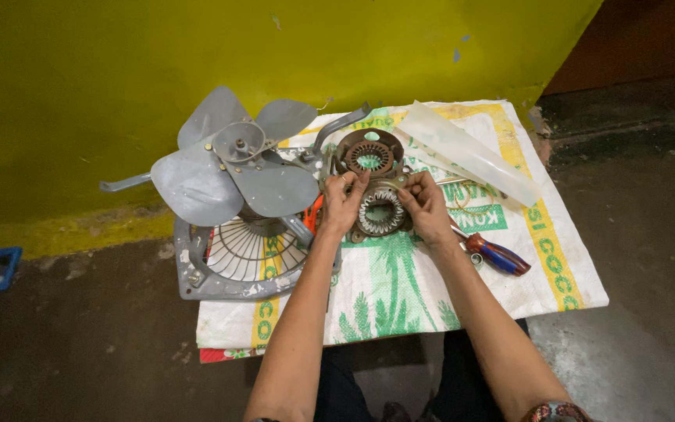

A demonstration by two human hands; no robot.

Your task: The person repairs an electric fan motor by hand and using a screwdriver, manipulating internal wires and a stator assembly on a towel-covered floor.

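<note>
Stator ring (380, 211) flat, bore upward, between both hands' grip.

The left hand (343, 205) and right hand (426, 208) hide the sides of the wound stator ring (380, 212).

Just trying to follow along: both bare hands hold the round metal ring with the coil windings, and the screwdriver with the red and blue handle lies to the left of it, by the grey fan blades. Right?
Not quite. In the head view, both the left hand and the right hand do hold the round metal ring with the coil windings, but the screwdriver with the red and blue handle lies to its right, away from the grey fan blades.
</note>
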